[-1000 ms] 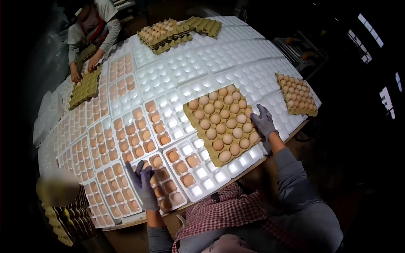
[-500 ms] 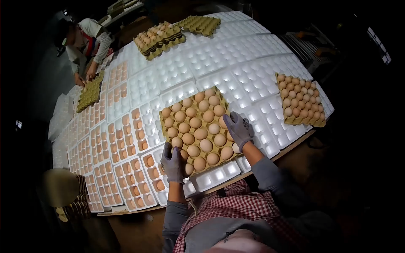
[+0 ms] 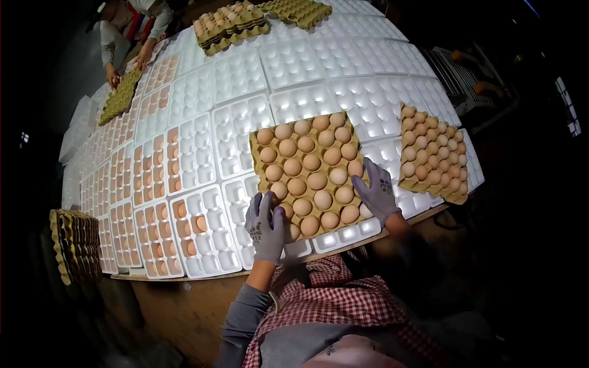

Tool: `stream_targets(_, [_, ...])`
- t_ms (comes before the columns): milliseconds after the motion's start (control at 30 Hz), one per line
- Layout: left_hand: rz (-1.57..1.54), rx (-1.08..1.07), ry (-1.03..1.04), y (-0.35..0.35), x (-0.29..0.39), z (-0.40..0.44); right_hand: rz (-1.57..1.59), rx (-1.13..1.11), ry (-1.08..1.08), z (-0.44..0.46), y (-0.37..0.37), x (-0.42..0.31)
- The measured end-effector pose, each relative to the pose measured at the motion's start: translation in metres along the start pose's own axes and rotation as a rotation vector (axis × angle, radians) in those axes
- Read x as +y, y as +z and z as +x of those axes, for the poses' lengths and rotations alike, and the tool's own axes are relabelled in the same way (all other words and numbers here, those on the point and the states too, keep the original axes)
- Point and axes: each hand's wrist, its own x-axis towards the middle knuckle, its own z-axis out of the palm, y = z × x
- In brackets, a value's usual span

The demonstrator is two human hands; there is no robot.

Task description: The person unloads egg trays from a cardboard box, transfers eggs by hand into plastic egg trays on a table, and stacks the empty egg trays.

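Observation:
A square pulp tray of brown eggs (image 3: 315, 175) rests over white plastic trays near the table's front edge. Gloved in grey, my left hand (image 3: 265, 227) lies at its lower left side, fingers on the edge and outer eggs. My right hand (image 3: 376, 193), in a matching glove, grips the right edge, thumb near the outer eggs. Left of the egg tray, a white tray (image 3: 205, 232) holds several eggs in its left cells. Whatever is under the pulp tray is mostly hidden.
Another full egg tray (image 3: 433, 153) sits at the right. Stacked pulp trays with eggs (image 3: 230, 26) and an egg-free pulp tray (image 3: 297, 11) are at the back. A co-worker's hands (image 3: 113, 75) touch a pulp tray (image 3: 121, 98) at the upper left. More stacked trays (image 3: 76, 245) stand lower left.
My left hand has moved from the white trays to the pulp tray's left side. The pulp tray shifted left, then somewhat right in view, and the camera view has also shifted.

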Motion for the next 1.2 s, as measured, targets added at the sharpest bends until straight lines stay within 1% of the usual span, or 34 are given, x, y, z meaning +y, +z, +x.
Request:
stream_targets(33, [0.139, -0.047, 0.086, -0.019, 0.02, -0.005, -0.272, 0.132, -0.318, -0.014, -0.003, -0.004])
stream_targets(100, [0.165, -0.279, 0.168, -0.047, 0.039, -0.02, -0.181, -0.046, -0.502, -0.031, -0.015, -0.029])
stream_targets(133, [0.167, -0.292, 0.149, -0.045, 0.039, -0.028, -0.177, -0.207, -0.552, -0.041, -0.014, -0.039])
stream_targets(167, [0.223, -0.331, 0.194, -0.043, 0.039, -0.036, -0.169, -0.367, -0.6, -0.051, -0.011, -0.045])
stream_targets(200, [0.279, -0.365, 0.241, -0.041, 0.038, -0.042, -0.334, -0.368, -0.71, -0.059, -0.004, -0.045])
stream_targets(233, [0.284, -0.371, 0.225, -0.038, 0.034, -0.044, -0.325, -0.383, -0.714, -0.059, 0.003, -0.042])
stream_targets(267, [0.231, -0.369, 0.223, -0.035, 0.028, -0.043, -0.39, -0.401, -0.752, -0.058, 0.01, -0.04])
stream_targets(300, [0.177, -0.366, 0.221, -0.032, 0.024, -0.042, -0.363, -0.464, -0.75, -0.054, 0.01, -0.038])
stream_targets(333, [0.146, -0.405, 0.195, -0.039, 0.031, -0.032, -0.336, -0.528, -0.745, -0.049, 0.011, -0.038])
stream_targets(367, [0.146, -0.405, 0.183, -0.04, 0.028, -0.036, -0.334, -0.538, -0.75, -0.045, 0.006, -0.037])
stream_targets(433, [-0.495, -0.256, -0.29, -0.04, 0.02, -0.037, 0.251, -0.576, -0.433, -0.033, -0.005, -0.031])
stream_targets(467, [-0.879, -0.069, -0.485, -0.048, 0.036, -0.032, 0.433, -0.544, -0.182, -0.025, -0.017, -0.031])
stream_targets(500, [-1.029, 0.003, -0.42, -0.051, 0.027, -0.029, 0.82, -0.524, -0.086, -0.013, -0.013, -0.01])
stream_targets(567, [-0.689, -0.234, -0.298, -0.052, 0.028, -0.02, 0.35, -0.431, -0.42, 0.005, -0.016, -0.025])
stream_targets(600, [-0.395, -0.308, -0.082, -0.046, 0.04, -0.013, 0.351, -0.434, -0.422, 0.0, -0.012, -0.037])
stream_targets(633, [-0.096, -0.376, 0.136, -0.039, 0.061, -0.006, 0.018, -0.485, -0.513, -0.005, -0.003, -0.053])
stream_targets(667, [0.093, -0.437, 0.19, -0.028, 0.066, -0.013, -0.318, -0.524, -0.597, -0.009, 0.003, -0.063])
stream_targets(700, [0.285, -0.493, 0.244, -0.019, 0.065, -0.019, -0.317, -0.516, -0.602, -0.012, 0.01, -0.061])
stream_targets(733, [0.291, -0.485, 0.25, -0.017, 0.064, -0.019, -0.432, -0.532, -0.598, -0.012, 0.02, -0.062])
stream_targets(767, [0.23, -0.519, 0.27, -0.016, 0.061, -0.018, -0.547, -0.546, -0.59, -0.011, 0.025, -0.063])
stream_targets(800, [0.165, -0.558, 0.286, -0.016, 0.059, -0.019, -0.372, -0.556, -0.493, -0.009, 0.015, -0.058])
stream_targets(833, [0.164, -0.551, 0.282, -0.018, 0.056, -0.019, -0.375, -0.557, -0.501, -0.005, 0.007, -0.05])
stream_targets(900, [-0.156, -0.518, 0.271, -0.023, 0.05, -0.015, 0.197, -0.541, -0.413, 0.008, -0.009, -0.036])
stream_targets(933, [-0.153, -0.494, 0.268, -0.027, 0.053, -0.009, 0.734, -0.595, 0.096, 0.005, -0.017, -0.033])
stream_targets(967, [0.03, -0.379, 0.308, -0.035, 0.061, -0.002, 1.051, -0.625, 0.286, 0.01, -0.029, -0.029])
stream_targets(1000, [0.212, -0.275, 0.34, -0.039, 0.065, 0.0, 0.822, -0.572, 0.019, 0.024, -0.023, -0.02])
stream_targets(1033, [0.208, -0.283, 0.327, -0.032, 0.067, 0.002, 0.588, -0.511, -0.225, 0.032, -0.015, -0.014])
stream_targets(1067, [0.41, -0.297, 0.301, -0.018, 0.068, 0.007, 0.59, -0.521, -0.218, 0.028, -0.01, -0.023])
stream_targets(1100, [0.621, -0.294, 0.276, -0.004, 0.068, 0.013, 0.06, -0.458, -0.385, 0.028, -0.001, -0.042])
stream_targets(1133, [0.733, -0.267, 0.309, 0.01, 0.065, 0.011, -0.463, -0.364, -0.541, 0.029, 0.009, -0.058])
stream_targets(1167, [0.851, -0.248, 0.335, 0.018, 0.061, 0.008, -0.442, -0.371, -0.566, 0.03, 0.017, -0.065])
stream_targets(1200, [0.772, -0.271, 0.322, 0.017, 0.058, 0.01, -0.535, -0.37, -0.556, 0.031, 0.024, -0.07])
